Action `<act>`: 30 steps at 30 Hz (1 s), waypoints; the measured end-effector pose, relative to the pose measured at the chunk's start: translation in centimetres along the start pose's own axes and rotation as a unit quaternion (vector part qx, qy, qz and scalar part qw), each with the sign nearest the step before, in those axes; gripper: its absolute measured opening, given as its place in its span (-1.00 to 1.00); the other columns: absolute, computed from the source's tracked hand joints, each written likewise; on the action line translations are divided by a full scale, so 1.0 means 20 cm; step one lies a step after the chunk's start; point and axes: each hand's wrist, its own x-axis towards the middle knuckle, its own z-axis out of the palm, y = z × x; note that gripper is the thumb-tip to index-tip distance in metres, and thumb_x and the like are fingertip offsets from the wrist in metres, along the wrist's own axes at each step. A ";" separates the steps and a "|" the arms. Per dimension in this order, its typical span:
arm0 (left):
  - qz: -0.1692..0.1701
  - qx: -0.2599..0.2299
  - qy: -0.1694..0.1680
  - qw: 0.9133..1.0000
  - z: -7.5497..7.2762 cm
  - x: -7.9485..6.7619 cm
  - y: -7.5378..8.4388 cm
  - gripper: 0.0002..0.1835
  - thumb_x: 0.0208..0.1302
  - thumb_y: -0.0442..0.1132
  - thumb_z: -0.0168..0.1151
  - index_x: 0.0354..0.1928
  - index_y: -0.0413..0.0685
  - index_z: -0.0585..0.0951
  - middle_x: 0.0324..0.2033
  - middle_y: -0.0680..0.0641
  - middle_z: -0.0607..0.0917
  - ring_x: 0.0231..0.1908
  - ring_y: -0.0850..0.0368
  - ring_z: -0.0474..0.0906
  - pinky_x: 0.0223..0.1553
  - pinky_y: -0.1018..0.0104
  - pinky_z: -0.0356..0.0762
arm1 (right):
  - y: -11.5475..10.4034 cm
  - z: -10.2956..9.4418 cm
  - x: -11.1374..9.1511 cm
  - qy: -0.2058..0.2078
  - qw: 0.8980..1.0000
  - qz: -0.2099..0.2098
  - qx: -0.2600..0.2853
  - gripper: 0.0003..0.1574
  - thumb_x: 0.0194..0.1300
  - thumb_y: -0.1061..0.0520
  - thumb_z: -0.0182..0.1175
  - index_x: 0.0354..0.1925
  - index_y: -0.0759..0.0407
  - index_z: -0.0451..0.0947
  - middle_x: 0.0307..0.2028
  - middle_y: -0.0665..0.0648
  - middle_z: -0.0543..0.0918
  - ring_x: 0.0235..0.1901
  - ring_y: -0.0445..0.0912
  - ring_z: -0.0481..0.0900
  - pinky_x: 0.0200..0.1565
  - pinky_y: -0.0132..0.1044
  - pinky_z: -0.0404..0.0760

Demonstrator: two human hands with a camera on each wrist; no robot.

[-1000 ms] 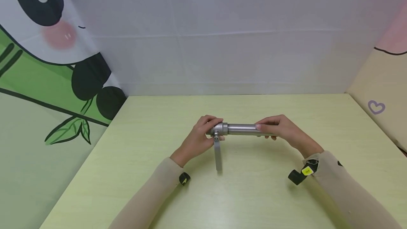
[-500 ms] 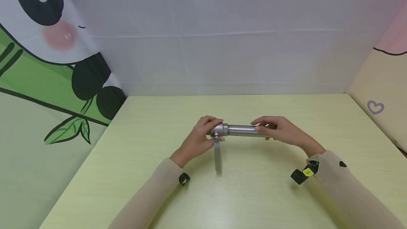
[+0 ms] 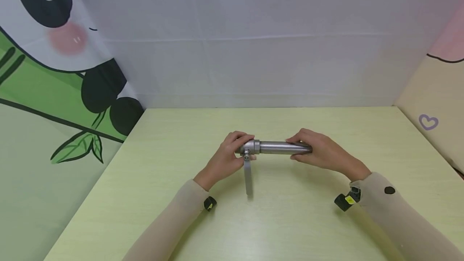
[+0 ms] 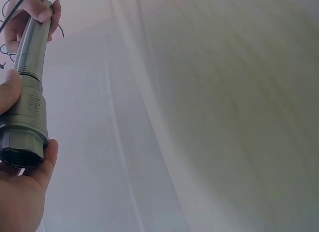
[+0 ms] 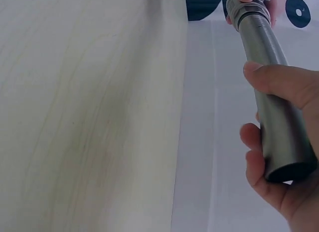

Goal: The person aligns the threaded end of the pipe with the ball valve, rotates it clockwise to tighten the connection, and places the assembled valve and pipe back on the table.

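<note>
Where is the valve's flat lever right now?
In the head view, the flat lever is in the lower middle, extending from the metal valve toward the picture's bottom edge, left of the pipe.

Metal valve [image 4: 31, 108] in left hand [image 4: 21, 199]

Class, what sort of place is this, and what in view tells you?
Probably a staged indoor workspace: a pale tabletop, a creased grey backdrop behind it, and a cartoon-printed panel on the left.
</note>
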 end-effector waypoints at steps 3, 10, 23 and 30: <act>-0.001 0.000 0.002 1.000 0.00 0.00 0.00 -0.44 0.12 -0.28 0.42 0.20 -0.17 0.51 0.03 -0.09 0.48 0.01 0.08 0.43 -0.17 0.38 0.59 | 0.01 0.00 0.00 0.004 0.999 0.007 0.046 -0.46 0.02 0.18 0.48 0.02 0.06 0.60 -0.21 -0.05 0.60 -0.34 -0.27 0.52 -0.32 -0.37 0.57; 0.003 0.006 0.002 1.000 0.00 0.01 0.01 -0.43 0.12 -0.27 0.43 0.19 -0.17 0.51 0.02 -0.10 0.48 0.01 0.06 0.43 -0.14 0.36 0.60 | 0.04 -0.02 0.01 -0.050 0.969 0.167 0.176 -0.40 0.06 -0.05 0.46 0.10 -0.05 0.60 -0.13 0.05 0.65 -0.31 -0.10 0.55 -0.36 -0.29 0.57; 0.002 0.002 -0.002 1.000 -0.01 0.01 0.00 -0.42 0.12 -0.27 0.42 0.21 -0.15 0.50 0.04 -0.09 0.47 0.04 0.07 0.41 -0.13 0.36 0.60 | 0.08 -0.02 0.02 -0.094 0.916 0.247 0.302 -0.58 0.26 -0.03 0.28 0.06 0.07 0.58 -0.26 0.23 0.68 -0.44 0.11 0.55 -0.54 -0.29 0.42; 0.008 -0.003 -0.001 1.000 0.00 0.01 0.00 -0.43 0.12 -0.27 0.42 0.20 -0.16 0.51 0.03 -0.08 0.48 0.04 0.07 0.40 -0.09 0.35 0.59 | 0.09 -0.01 0.03 -0.124 0.897 0.267 0.329 -0.53 0.39 -0.10 0.11 0.10 0.17 0.54 -0.28 0.15 0.72 -0.44 -0.08 0.48 -0.46 -0.34 0.39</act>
